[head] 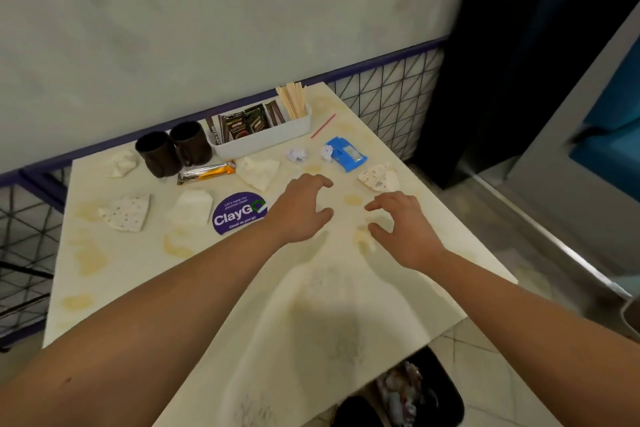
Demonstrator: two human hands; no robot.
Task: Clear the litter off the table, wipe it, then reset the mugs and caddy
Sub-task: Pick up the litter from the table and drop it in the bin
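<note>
A stained cream table carries litter: several crumpled napkins, two small paper balls, a torn blue packet, an orange snack wrapper and a red straw. Two dark mugs stand at the back next to a white caddy holding sachets and wooden stirrers. My left hand and my right hand hover over the table's middle, fingers loosely curled, holding nothing. A napkin lies just beyond my right hand.
A round purple ClayGo sticker sits on the table by my left wrist. A black bin with rubbish stands on the floor at the table's near corner. A wire-grid fence and wall run behind the table.
</note>
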